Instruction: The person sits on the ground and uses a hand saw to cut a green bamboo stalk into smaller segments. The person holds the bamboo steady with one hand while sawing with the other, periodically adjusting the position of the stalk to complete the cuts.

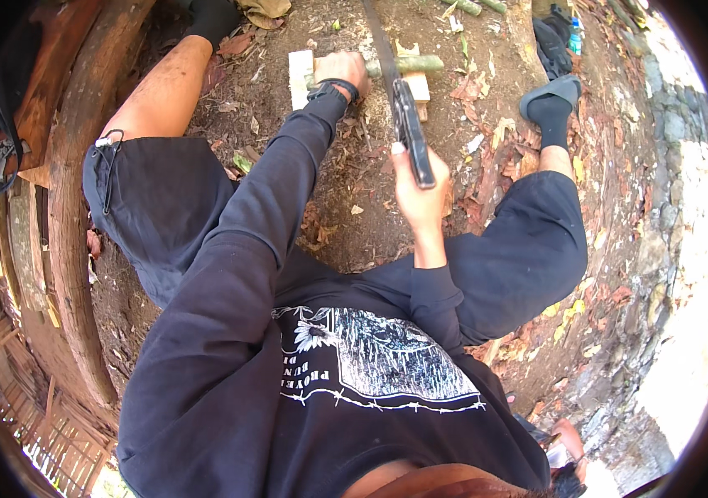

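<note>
My left hand [342, 73], in a black sleeve with a dark wristband, is closed around a green-barked branch [420, 64] and bears down on it. The branch lies crosswise over pale wooden pieces [416, 86] on the ground. My right hand [422, 197] grips the black handle of a handsaw [410, 124]. Its long narrow blade points away from me and crosses the branch just right of my left hand. Whether the teeth have cut into the bark cannot be made out. Pale sawdust is scattered on the soil near the blade.
A long log [80, 183] runs along the left, beside wooden slats. Short cut branches [464, 7] lie at the far side. A black bag [551, 50] and a plastic bottle [575, 37] stand far right. Dry leaves cover the soil; another person [568, 448] is partly visible lower right.
</note>
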Action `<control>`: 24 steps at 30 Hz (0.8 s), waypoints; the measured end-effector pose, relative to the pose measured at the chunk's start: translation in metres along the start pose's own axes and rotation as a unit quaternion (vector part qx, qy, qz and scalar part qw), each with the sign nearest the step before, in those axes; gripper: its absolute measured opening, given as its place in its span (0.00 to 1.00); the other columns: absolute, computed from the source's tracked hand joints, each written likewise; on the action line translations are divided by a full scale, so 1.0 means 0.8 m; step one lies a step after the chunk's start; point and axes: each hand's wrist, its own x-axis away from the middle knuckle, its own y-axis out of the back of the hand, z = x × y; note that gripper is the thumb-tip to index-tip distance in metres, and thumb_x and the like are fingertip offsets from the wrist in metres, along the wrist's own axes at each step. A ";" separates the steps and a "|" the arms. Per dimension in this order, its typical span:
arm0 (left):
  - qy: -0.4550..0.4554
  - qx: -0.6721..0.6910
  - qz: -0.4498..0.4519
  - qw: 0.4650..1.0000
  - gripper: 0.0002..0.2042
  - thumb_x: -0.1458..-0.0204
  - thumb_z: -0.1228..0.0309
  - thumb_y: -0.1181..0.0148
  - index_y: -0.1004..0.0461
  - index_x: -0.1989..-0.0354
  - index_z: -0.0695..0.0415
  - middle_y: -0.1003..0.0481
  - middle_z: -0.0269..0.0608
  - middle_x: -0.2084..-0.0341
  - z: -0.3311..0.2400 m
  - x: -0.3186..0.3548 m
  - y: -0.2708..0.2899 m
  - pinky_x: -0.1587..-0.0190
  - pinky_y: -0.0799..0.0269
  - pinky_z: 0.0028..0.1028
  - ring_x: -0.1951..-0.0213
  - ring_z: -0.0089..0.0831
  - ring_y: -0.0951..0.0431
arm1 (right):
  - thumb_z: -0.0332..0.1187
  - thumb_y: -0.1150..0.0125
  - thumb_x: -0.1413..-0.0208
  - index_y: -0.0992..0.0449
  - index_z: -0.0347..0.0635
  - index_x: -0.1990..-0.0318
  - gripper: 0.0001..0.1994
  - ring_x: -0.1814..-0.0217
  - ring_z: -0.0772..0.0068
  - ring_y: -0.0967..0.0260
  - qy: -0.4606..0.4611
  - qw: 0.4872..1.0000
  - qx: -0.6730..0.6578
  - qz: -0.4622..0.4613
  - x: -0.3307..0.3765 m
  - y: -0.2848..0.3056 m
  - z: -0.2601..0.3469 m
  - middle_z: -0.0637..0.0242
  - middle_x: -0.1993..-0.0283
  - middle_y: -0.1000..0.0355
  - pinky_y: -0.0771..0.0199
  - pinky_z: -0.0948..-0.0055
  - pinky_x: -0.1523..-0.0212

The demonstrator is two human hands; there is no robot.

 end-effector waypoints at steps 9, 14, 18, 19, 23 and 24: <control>-0.071 -0.041 -0.020 0.996 0.17 0.47 0.54 0.30 0.11 0.57 0.54 0.13 0.54 0.64 0.015 0.004 -0.005 0.55 0.14 0.43 0.60 0.48 0.10 | 0.29 0.33 0.34 0.19 0.33 0.64 0.08 0.78 0.82 0.33 -0.002 1.000 0.023 -0.004 0.121 0.060 -0.012 0.68 0.80 0.29 0.32 0.71 0.74; -0.064 -0.025 -0.020 0.997 0.16 0.50 0.58 0.28 0.11 0.62 0.58 0.13 0.56 0.63 0.001 0.009 0.007 0.51 0.15 0.42 0.58 0.48 0.10 | 0.32 0.30 0.33 0.22 0.34 0.67 0.12 0.75 0.82 0.37 0.004 0.999 -0.025 -0.019 0.013 -0.005 -0.032 0.72 0.78 0.34 0.37 0.73 0.73; 0.027 0.003 -0.032 0.999 0.18 0.47 0.56 0.30 0.11 0.57 0.58 0.13 0.56 0.60 0.010 -0.014 0.006 0.48 0.15 0.44 0.54 0.50 0.11 | 0.30 0.32 0.33 0.19 0.33 0.62 0.08 0.76 0.81 0.36 0.026 1.000 0.007 -0.010 0.078 0.027 -0.024 0.70 0.79 0.33 0.34 0.72 0.73; 0.027 -0.002 -0.024 0.999 0.19 0.46 0.55 0.30 0.11 0.56 0.58 0.13 0.56 0.59 0.012 -0.018 0.004 0.48 0.15 0.43 0.54 0.50 0.11 | 0.30 0.32 0.33 0.18 0.33 0.61 0.08 0.76 0.81 0.35 0.035 0.999 0.024 -0.020 0.112 0.041 -0.019 0.70 0.79 0.32 0.33 0.72 0.73; -0.041 -0.033 -0.012 0.999 0.19 0.46 0.54 0.30 0.11 0.56 0.56 0.13 0.55 0.60 0.005 0.000 0.000 0.49 0.15 0.42 0.55 0.49 0.11 | 0.29 0.31 0.34 0.17 0.32 0.61 0.07 0.77 0.82 0.34 0.003 1.000 0.007 -0.028 0.130 0.054 -0.020 0.69 0.79 0.31 0.32 0.73 0.73; -0.045 -0.038 -0.008 0.998 0.19 0.46 0.53 0.30 0.11 0.56 0.56 0.13 0.55 0.60 0.010 0.001 0.001 0.49 0.15 0.42 0.55 0.49 0.11 | 0.30 0.31 0.34 0.18 0.33 0.62 0.08 0.77 0.83 0.35 -0.011 1.000 0.006 -0.007 0.102 0.042 -0.021 0.71 0.79 0.32 0.34 0.73 0.74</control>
